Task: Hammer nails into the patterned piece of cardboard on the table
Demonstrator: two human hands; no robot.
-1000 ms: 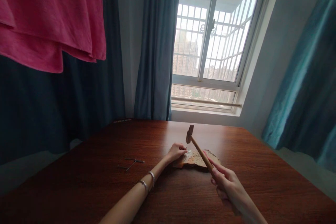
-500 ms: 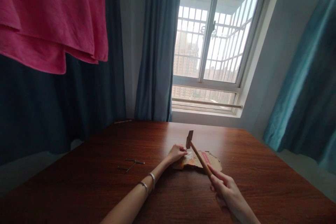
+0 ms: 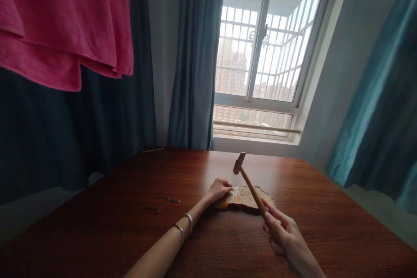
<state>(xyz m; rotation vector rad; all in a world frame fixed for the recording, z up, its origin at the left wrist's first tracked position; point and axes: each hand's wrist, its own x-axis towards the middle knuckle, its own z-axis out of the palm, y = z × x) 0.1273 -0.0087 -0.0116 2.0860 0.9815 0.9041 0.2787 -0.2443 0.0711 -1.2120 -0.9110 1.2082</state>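
Note:
My left hand (image 3: pixel 221 190) rests on a tan, ragged-edged board (image 3: pixel 245 200) dotted with small holes. Its thumb and fingers pinch a thin metal nail (image 3: pixel 232 184) that stands upright; the tip is hidden. A whitish patch lies on the board beside those fingertips. My right hand (image 3: pixel 282 235) is wrapped round the wooden handle of a hammer (image 3: pixel 250 186), whose head is raised above the board, apart from the nail. Several long nails (image 3: pixel 168 200) lie crossed on the table, left of my left forearm.
The brown wooden table (image 3: pixel 124 226) runs back to the wall under a barred window (image 3: pixel 257 52). Blue curtains (image 3: pixel 198 61) hang beside it. A pink cloth (image 3: pixel 68 21) hangs at the upper left.
The hammer head has lifted up and slightly right, away from the nail, and my right hand has shifted a little right. My left hand keeps its place.

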